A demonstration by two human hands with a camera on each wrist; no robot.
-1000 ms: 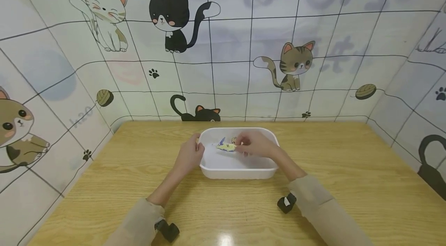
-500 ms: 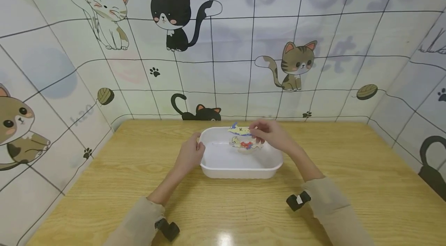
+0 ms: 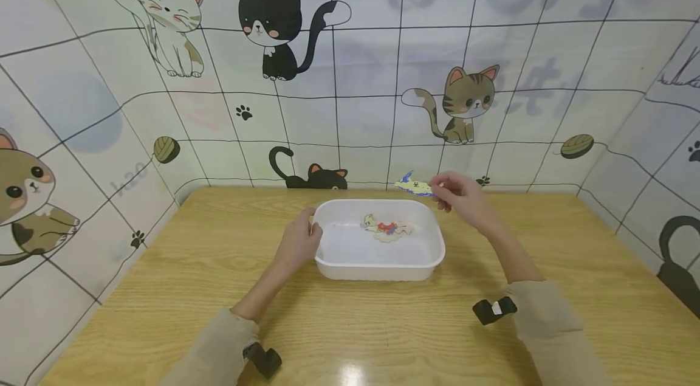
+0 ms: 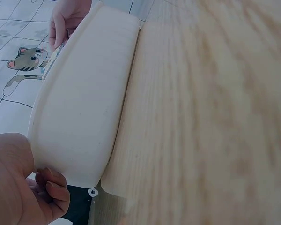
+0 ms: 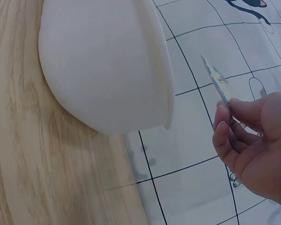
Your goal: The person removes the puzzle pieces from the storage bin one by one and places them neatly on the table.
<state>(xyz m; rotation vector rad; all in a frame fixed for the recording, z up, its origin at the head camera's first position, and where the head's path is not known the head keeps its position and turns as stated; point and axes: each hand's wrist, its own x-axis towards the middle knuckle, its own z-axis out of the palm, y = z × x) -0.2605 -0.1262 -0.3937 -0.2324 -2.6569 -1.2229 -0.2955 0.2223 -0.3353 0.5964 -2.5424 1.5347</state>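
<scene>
A white plastic tub (image 3: 377,272) with rounded corners rests on the table. My left hand (image 3: 298,243) grips its left end, thumb over the rim and fingers curled round the outside in the left wrist view. Between the thumb and fingertips of my right hand (image 3: 462,200) is a thin flat cutout (image 3: 414,186), pale yellow with blue edges and a small printed face. It is raised past the tub's back right corner; the right wrist view shows this cutout (image 5: 216,80) nearly edge-on. Inside the tub lie flat cutouts, among them a red and yellow one (image 3: 386,228).
The wooden table (image 3: 339,325) reaches back to a wall covering (image 3: 372,118) with cat drawings, which also rises at both sides. Each wrist wears a dark camera mount, such as the right one (image 3: 494,310).
My right hand has lifted the yellow and blue cutout up out of the tub and carried it right, uncovering the red and yellow piece. My left hand stays on the rim.
</scene>
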